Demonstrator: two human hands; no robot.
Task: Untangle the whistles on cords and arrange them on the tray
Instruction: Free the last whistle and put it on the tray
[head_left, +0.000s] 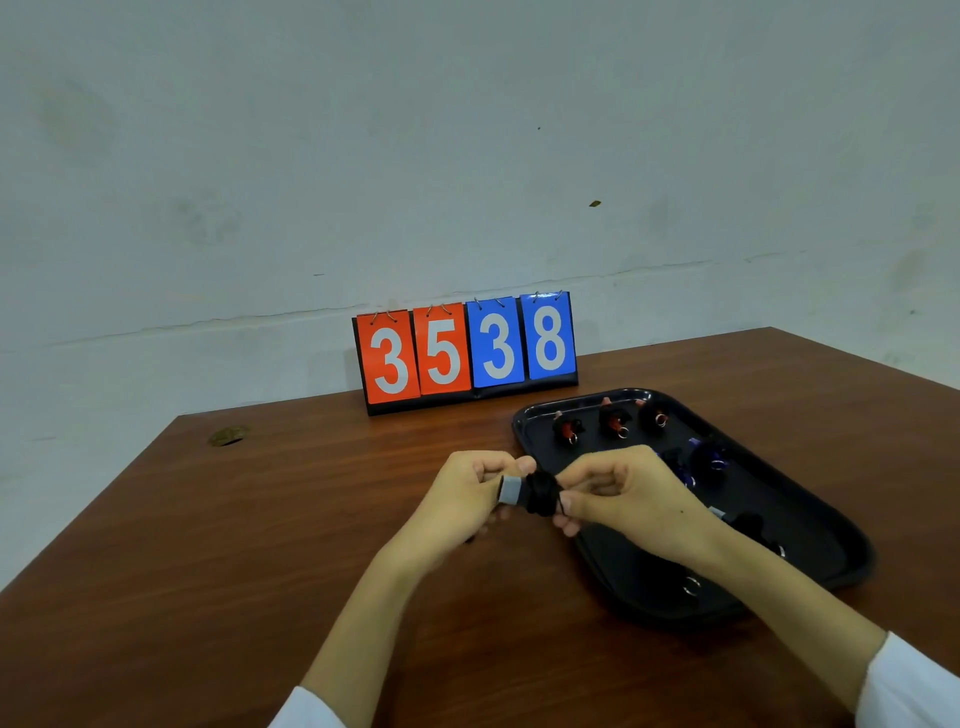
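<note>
Both hands work just left of the tray (525, 415), above the table (311, 519). The left hand (470, 486) pinches a grey whistle (510, 489) between thumb and fingers. The right hand (618, 491) pinches the black cord (543, 492) bunched round the whistle.

The step looks like gathering this cord into a tidy bundle, late in the task. On the tray, red whistles (613, 418) lie along the far edge, blue whistles (704, 457) in the middle, and another grey one (748, 522) toward the near end. Next, I judge, any loose strand needs tucking in, then the bundle goes down beside that grey one.
</note>
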